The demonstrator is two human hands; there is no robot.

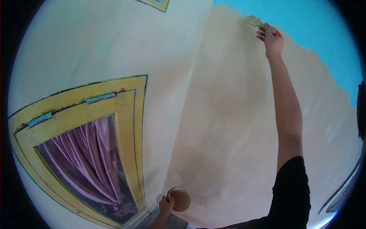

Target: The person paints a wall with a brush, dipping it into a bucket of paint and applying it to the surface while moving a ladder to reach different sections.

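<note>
My right hand (271, 39) is raised high against the wall and grips a paintbrush (256, 22) with a red handle. Its bristles touch the wall at the border between cream paint (236, 114) and blue paint (312, 23). My right arm, in a black sleeve, stretches up from the lower right. Low in the view, my left hand (165, 206) holds a round brown bowl-like container (179, 199) near the wall's corner.
A yellow-framed window (129, 126) with a purple-pink curtain (87, 160) behind the glass sits in the left wall. The two walls meet at a corner (190, 95). A dark edge shows at the far right (360, 110).
</note>
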